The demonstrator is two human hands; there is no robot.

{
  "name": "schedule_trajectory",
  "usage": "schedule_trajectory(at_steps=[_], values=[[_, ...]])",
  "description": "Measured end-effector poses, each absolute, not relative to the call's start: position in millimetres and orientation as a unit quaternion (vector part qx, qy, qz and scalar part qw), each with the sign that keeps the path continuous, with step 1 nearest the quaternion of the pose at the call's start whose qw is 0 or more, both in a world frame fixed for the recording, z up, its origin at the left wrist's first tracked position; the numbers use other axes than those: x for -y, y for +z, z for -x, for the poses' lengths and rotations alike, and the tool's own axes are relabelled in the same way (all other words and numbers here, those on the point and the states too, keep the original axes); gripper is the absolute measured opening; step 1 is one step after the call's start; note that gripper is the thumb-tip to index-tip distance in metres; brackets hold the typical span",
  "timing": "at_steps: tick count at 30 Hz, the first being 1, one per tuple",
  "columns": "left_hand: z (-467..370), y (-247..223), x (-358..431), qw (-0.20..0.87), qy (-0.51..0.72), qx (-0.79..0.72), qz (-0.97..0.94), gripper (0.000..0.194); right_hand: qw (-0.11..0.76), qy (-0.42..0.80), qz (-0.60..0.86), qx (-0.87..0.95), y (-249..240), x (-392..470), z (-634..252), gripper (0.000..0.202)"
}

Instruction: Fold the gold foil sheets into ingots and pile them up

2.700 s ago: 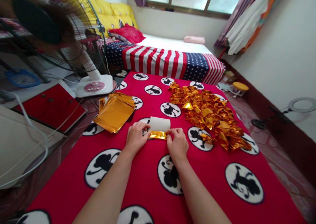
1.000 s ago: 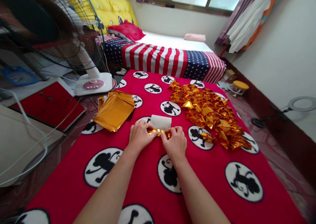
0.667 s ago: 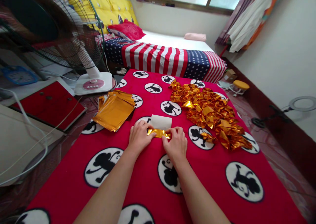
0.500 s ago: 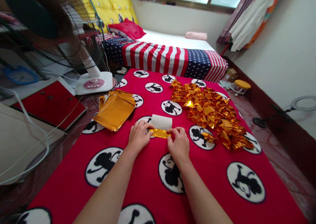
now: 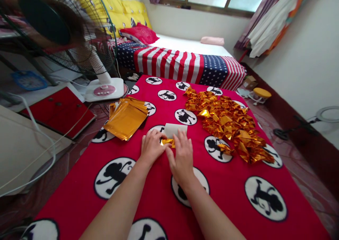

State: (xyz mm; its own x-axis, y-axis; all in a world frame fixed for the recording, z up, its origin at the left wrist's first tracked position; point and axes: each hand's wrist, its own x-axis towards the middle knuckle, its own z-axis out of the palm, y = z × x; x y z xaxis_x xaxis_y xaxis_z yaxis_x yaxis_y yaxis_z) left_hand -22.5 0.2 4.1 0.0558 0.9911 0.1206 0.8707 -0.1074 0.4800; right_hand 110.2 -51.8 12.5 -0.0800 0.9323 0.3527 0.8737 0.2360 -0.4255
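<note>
A sheet of gold foil paper (image 5: pixel 168 142) lies on the red cloth in front of me, its near part folded over with the gold side up. Its pale back (image 5: pixel 175 129) faces up beyond the fold. My left hand (image 5: pixel 153 145) is closed at the left end of the folded strip, fingertips and thumb on it. Across the right end lies my right hand (image 5: pixel 182 155), fingers stretched out flat and hiding that end, its thumb close to the left thumb. To the left sits a stack of flat gold foil sheets (image 5: pixel 128 120). Crumpled-looking folded gold foil pieces (image 5: pixel 222 116) form a pile to the right.
The red cloth (image 5: pixel 219 197) has black monkey figures in white circles. A fan (image 5: pixel 104 88) stands beyond its left edge, blades blurred. Behind is a bed with a flag-patterned cover (image 5: pixel 169 63). A yellow stool (image 5: pixel 262 92) and a ring-light stand (image 5: pixel 280 133) are at right.
My right hand has moved left from the strip's right end and flattened over it, its thumb now near the left one. The left hand stays at the left end. The view has shifted slightly.
</note>
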Motion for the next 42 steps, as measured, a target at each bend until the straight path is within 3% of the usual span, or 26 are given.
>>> schedule_trajectory(at_steps=[3, 9, 19, 27, 30, 34, 37, 42], values=[[23.7, 3.4, -1.1, 0.14, 0.194, -0.66, -0.712, 0.015, 0.244, 0.13, 0.564, 0.778, 6.5, 55.6, -84.4, 0.072], [22.4, 3.9, -0.1, 0.141, 0.216, -0.654, -0.711, 0.014, 0.198, 0.147, 0.585, 0.773, -8.0, 59.6, -95.6, 0.092], [23.0, 3.5, 1.6, 0.135, 0.235, -0.651, -0.709, 0.01, 0.103, 0.056, 0.62, 0.776, -8.3, 73.1, -149.1, 0.086], [14.5, 6.2, 8.9, 0.07, 0.277, -0.644, -0.71, 0.011, 0.088, 0.046, 0.631, 0.769, -12.2, 73.7, -147.9, 0.087], [1.7, 7.8, 19.7, 0.105, 0.322, -0.517, -0.787, 0.024, 0.082, 0.035, 0.631, 0.77, -11.8, 74.4, -146.6, 0.084], [-13.2, 6.1, 35.4, 0.223, 0.23, -0.327, -0.889, 0.058, 0.062, 0.024, 0.622, 0.781, -11.3, 75.9, -146.6, 0.069], [-12.1, 4.6, 39.6, 0.225, 0.158, -0.342, -0.899, 0.078, 0.046, 0.02, 0.62, 0.783, -11.6, 76.1, -147.8, 0.072], [11.4, 1.7, 33.8, 0.166, 0.081, -0.406, -0.895, 0.084, 0.057, 0.001, 0.625, 0.779, -14.9, 75.4, -149.1, 0.073]])
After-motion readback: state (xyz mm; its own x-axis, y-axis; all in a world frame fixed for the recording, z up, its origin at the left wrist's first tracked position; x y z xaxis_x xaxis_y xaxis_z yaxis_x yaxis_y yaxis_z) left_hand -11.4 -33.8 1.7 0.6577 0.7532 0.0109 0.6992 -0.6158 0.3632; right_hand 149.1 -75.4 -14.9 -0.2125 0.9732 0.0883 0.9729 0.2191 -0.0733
